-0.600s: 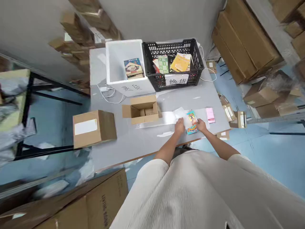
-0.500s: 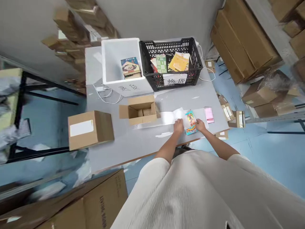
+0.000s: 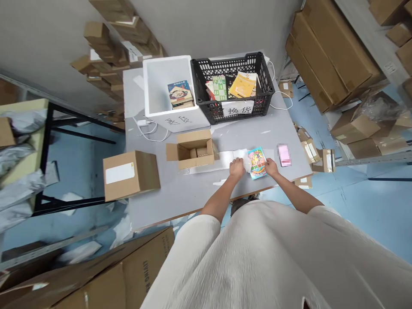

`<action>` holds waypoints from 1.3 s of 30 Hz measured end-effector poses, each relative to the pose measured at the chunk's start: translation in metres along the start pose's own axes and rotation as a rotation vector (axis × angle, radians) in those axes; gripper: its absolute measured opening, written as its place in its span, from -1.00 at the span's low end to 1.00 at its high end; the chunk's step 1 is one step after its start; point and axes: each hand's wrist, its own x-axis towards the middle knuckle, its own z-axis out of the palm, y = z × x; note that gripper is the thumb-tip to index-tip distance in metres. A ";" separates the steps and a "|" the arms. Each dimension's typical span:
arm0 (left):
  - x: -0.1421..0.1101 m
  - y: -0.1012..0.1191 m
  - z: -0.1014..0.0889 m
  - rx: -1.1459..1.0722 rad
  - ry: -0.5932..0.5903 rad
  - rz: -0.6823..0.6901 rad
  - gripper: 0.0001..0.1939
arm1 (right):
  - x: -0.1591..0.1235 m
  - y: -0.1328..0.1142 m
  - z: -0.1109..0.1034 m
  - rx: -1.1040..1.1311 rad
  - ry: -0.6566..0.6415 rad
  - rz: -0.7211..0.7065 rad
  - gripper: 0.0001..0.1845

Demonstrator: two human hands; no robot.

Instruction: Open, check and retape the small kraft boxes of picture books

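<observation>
A colourful picture book (image 3: 257, 164) with a turquoise border lies near the table's front edge. My right hand (image 3: 271, 166) pinches its right side. To the left, my left hand (image 3: 237, 167) is closed on a thin white wrapping sheet (image 3: 247, 163), crumpled against the book's left edge. A flat white strip (image 3: 225, 161) runs from there towards an open cardboard box (image 3: 195, 151), which has some brown cardboard pieces inside. I cannot tell whether strip and sheet are one piece.
Behind stand a white foam box (image 3: 167, 88) and a black plastic crate (image 3: 233, 68), both with books inside. A pink-screened phone (image 3: 284, 155) lies to the right. A closed carton (image 3: 130, 176) sits at the table's left edge. White cables (image 3: 151, 135) trail beside the foam box.
The white sheet has been drawn left off the book, whose cover now shows almost fully. My left hand has moved slightly left. My right hand stays at the book's right side.
</observation>
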 end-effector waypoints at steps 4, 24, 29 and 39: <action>-0.018 -0.023 -0.028 -0.013 0.126 -0.029 -0.65 | 0.012 -0.012 0.021 0.028 -0.012 0.020 -0.71; -0.061 -0.062 -0.094 -0.394 0.558 0.154 -0.82 | -0.004 -0.099 0.081 0.125 -0.166 -0.495 -0.15; -0.076 -0.075 -0.120 -0.415 0.589 0.098 -0.82 | -0.012 -0.128 0.086 0.073 -0.190 -0.517 -0.71; -0.113 -0.147 -0.172 -0.109 0.583 -0.125 -0.81 | -0.039 -0.199 0.107 0.324 -0.343 -0.107 -0.36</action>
